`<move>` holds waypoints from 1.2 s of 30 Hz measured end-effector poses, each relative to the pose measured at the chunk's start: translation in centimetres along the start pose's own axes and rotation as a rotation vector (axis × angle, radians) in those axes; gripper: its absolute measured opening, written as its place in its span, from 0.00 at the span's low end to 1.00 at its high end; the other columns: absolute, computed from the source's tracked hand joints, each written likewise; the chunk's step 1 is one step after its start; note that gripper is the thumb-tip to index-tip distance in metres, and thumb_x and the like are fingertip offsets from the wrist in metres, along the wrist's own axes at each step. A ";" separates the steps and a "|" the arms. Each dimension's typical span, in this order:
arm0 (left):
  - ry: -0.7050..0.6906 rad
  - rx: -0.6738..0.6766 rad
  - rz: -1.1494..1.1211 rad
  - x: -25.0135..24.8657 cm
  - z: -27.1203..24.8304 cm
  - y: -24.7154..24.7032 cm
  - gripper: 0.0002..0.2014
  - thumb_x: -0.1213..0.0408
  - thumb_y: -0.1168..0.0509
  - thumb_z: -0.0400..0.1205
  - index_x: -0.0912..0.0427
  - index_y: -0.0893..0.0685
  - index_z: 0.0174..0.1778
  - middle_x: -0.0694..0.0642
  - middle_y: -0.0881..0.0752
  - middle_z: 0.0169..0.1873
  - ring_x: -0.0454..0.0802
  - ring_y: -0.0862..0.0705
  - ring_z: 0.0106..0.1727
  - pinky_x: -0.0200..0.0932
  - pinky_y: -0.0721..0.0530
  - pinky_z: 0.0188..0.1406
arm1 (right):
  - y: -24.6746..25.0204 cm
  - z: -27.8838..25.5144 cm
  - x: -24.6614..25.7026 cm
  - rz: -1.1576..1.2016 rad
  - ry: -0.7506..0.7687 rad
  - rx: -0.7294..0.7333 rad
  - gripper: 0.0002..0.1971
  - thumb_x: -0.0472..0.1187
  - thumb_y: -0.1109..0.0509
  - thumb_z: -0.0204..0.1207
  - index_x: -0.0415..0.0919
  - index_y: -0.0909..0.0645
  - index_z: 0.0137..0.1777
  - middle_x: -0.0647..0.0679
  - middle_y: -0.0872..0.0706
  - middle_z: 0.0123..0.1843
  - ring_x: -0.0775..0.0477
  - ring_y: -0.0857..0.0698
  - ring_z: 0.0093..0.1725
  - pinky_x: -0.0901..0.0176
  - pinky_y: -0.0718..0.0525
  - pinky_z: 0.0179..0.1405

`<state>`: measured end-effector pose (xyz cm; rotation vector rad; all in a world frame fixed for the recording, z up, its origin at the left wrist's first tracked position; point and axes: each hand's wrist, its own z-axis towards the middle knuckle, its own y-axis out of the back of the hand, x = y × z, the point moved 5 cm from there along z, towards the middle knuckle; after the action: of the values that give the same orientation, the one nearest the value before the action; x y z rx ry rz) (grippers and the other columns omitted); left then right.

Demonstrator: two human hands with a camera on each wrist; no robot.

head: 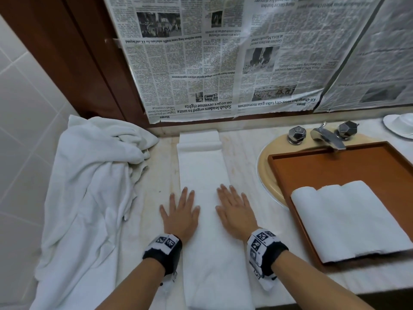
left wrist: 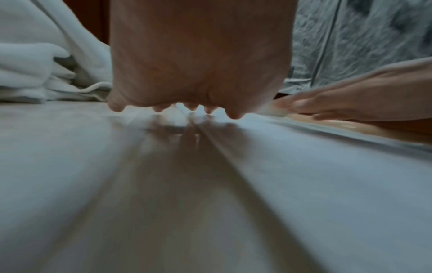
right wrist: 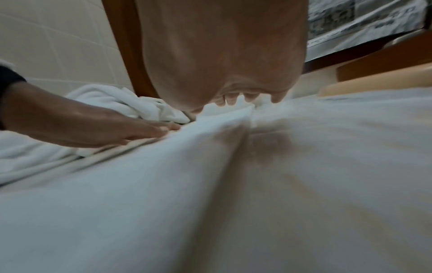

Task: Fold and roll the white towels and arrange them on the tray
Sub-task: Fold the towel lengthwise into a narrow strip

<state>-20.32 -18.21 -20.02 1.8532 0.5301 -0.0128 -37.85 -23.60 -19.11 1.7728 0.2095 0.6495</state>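
A white towel (head: 205, 171), folded into a long narrow strip, lies on the marble counter and runs from the wall toward me; its far end is turned over. My left hand (head: 180, 211) lies flat with spread fingers on the strip's left edge, partly on the counter. My right hand (head: 234, 209) lies flat on the strip's right side. The wrist views show each palm (left wrist: 198, 55) (right wrist: 222, 51) pressing down on the white cloth (right wrist: 304, 166). A brown tray (head: 335, 166) sits over the sink at the right and holds rolled white towels (head: 350, 218) side by side.
A heap of loose white towels (head: 89, 186) covers the counter's left end and hangs over its front edge. Behind the tray stand a chrome tap (head: 326, 136) with two knobs. Newspaper (head: 223, 59) covers the wall. A white dish (head: 400, 125) sits far right.
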 end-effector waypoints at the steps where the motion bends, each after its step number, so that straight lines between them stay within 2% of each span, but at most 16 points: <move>1: -0.037 0.014 0.022 -1.0 -1.1 -0.7 0.28 0.43 0.62 0.90 0.37 0.62 0.86 0.38 0.66 0.85 0.53 0.65 0.87 0.71 0.61 0.82 | -0.7 -0.1 0.9 -0.008 0.039 0.025 0.33 0.58 0.66 0.84 0.49 0.57 0.88 0.58 0.62 0.88 0.52 0.62 0.87 0.45 0.62 0.84; 3: -0.086 0.048 0.063 -2.3 -3.1 -2.1 0.28 0.44 0.63 0.90 0.39 0.64 0.87 0.41 0.68 0.85 0.52 0.67 0.87 0.71 0.61 0.82 | -2.1 -0.6 1.8 -0.039 0.084 0.069 0.38 0.62 0.74 0.79 0.49 0.57 0.88 0.58 0.64 0.86 0.52 0.63 0.87 0.42 0.61 0.86; 5: -0.078 0.060 0.081 -2.2 -3.8 -2.7 0.29 0.46 0.63 0.91 0.41 0.65 0.87 0.41 0.69 0.85 0.50 0.68 0.87 0.71 0.60 0.83 | -2.9 -0.9 1.5 -0.064 0.086 0.086 0.41 0.65 0.81 0.77 0.49 0.60 0.88 0.59 0.67 0.84 0.54 0.67 0.85 0.41 0.61 0.86; 9: -0.039 0.056 0.098 -0.9 -2.5 -2.1 0.29 0.45 0.63 0.90 0.42 0.66 0.87 0.39 0.69 0.85 0.50 0.65 0.87 0.71 0.59 0.82 | -2.5 -0.6 -0.5 -0.081 0.012 0.083 0.42 0.65 0.82 0.73 0.50 0.64 0.87 0.60 0.69 0.84 0.56 0.66 0.85 0.45 0.64 0.85; 11: -0.019 0.063 0.092 -0.2 -1.4 -1.5 0.29 0.45 0.63 0.90 0.42 0.66 0.86 0.37 0.69 0.84 0.51 0.64 0.87 0.72 0.60 0.82 | -2.2 -0.1 -1.5 -0.094 -0.043 0.085 0.38 0.64 0.78 0.78 0.50 0.65 0.87 0.61 0.70 0.84 0.55 0.64 0.86 0.46 0.64 0.84; 14: 0.021 0.073 0.037 0.7 0.2 -0.6 0.29 0.44 0.63 0.90 0.40 0.66 0.86 0.36 0.68 0.84 0.52 0.65 0.87 0.73 0.62 0.81 | -1.6 0.5 -2.7 -0.061 -0.142 0.088 0.30 0.57 0.65 0.89 0.49 0.65 0.87 0.59 0.67 0.87 0.51 0.62 0.87 0.45 0.62 0.85; 18: 0.047 0.072 -0.001 1.3 -0.3 0.0 0.29 0.47 0.60 0.91 0.42 0.62 0.87 0.39 0.65 0.86 0.54 0.62 0.88 0.72 0.59 0.82 | -0.9 -0.1 -3.4 -0.022 -0.264 0.067 0.29 0.51 0.61 0.91 0.46 0.64 0.88 0.54 0.64 0.89 0.47 0.60 0.88 0.43 0.58 0.86; 20: 0.010 0.070 0.010 1.2 -2.1 -0.5 0.29 0.46 0.60 0.91 0.43 0.63 0.87 0.38 0.66 0.85 0.54 0.62 0.88 0.72 0.58 0.82 | -0.9 -1.3 -2.4 -0.015 -0.177 0.045 0.30 0.52 0.61 0.89 0.46 0.62 0.88 0.55 0.64 0.88 0.48 0.61 0.88 0.44 0.59 0.85; 22: -0.048 0.096 0.038 0.7 -4.0 -1.9 0.30 0.42 0.64 0.89 0.41 0.65 0.86 0.36 0.68 0.85 0.54 0.64 0.87 0.72 0.59 0.82 | -1.8 -2.7 -0.5 -0.027 -0.019 0.070 0.32 0.57 0.65 0.86 0.48 0.59 0.89 0.57 0.62 0.88 0.49 0.60 0.88 0.44 0.61 0.85; 24: -0.082 0.110 0.070 0.2 -5.2 -3.1 0.34 0.37 0.74 0.81 0.40 0.67 0.86 0.36 0.70 0.83 0.53 0.66 0.87 0.71 0.61 0.81 | -3.3 -3.8 1.3 -0.097 0.085 0.119 0.33 0.59 0.66 0.86 0.48 0.50 0.88 0.56 0.54 0.88 0.48 0.50 0.88 0.41 0.55 0.85; 25: -0.078 0.105 0.075 0.2 -5.2 -3.5 0.37 0.36 0.78 0.78 0.40 0.68 0.85 0.36 0.72 0.83 0.53 0.67 0.87 0.71 0.61 0.81 | -3.8 -3.9 1.7 -0.106 0.082 0.120 0.32 0.59 0.65 0.88 0.48 0.46 0.88 0.55 0.50 0.87 0.47 0.44 0.87 0.39 0.51 0.83; 26: -0.069 0.098 0.080 0.1 -4.9 -3.5 0.36 0.36 0.78 0.79 0.40 0.68 0.85 0.35 0.73 0.81 0.53 0.67 0.87 0.71 0.62 0.81 | -4.2 -3.7 1.8 -0.108 0.068 0.097 0.32 0.60 0.66 0.88 0.48 0.46 0.87 0.55 0.49 0.87 0.47 0.43 0.87 0.40 0.52 0.82; 29: -0.055 0.074 0.105 0.0 -3.6 -2.7 0.30 0.40 0.67 0.88 0.40 0.68 0.86 0.33 0.74 0.78 0.53 0.67 0.87 0.71 0.64 0.81 | -3.7 -1.8 1.3 -0.082 0.028 0.104 0.36 0.64 0.76 0.80 0.52 0.64 0.86 0.60 0.66 0.86 0.54 0.64 0.86 0.44 0.65 0.84; 32: -0.040 0.078 0.117 -0.2 -2.0 -1.7 0.30 0.41 0.64 0.89 0.39 0.67 0.86 0.31 0.73 0.79 0.54 0.66 0.87 0.72 0.65 0.81 | -2.7 0.2 0.6 -0.091 0.009 0.107 0.41 0.65 0.82 0.72 0.51 0.68 0.86 0.60 0.71 0.85 0.56 0.68 0.85 0.44 0.64 0.85; 34: -0.030 0.070 0.121 -0.3 -1.1 -1.4 0.30 0.40 0.64 0.89 0.38 0.67 0.85 0.31 0.70 0.81 0.54 0.66 0.87 0.72 0.65 0.81 | -2.4 1.3 -0.2 -0.089 -0.022 0.121 0.38 0.65 0.78 0.77 0.51 0.68 0.86 0.61 0.71 0.85 0.56 0.67 0.85 0.45 0.65 0.85; 36: -0.020 0.073 0.113 -0.4 -0.1 -1.0 0.30 0.39 0.65 0.89 0.37 0.67 0.85 0.30 0.69 0.82 0.54 0.66 0.87 0.72 0.66 0.81 | -2.2 2.3 -1.0 -0.098 -0.063 0.135 0.32 0.60 0.69 0.86 0.51 0.68 0.86 0.61 0.71 0.85 0.56 0.67 0.86 0.45 0.65 0.85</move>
<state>-21.10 -18.00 -20.77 1.9504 0.4152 0.0248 -37.09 -25.27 -21.85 1.8968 0.3012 0.5188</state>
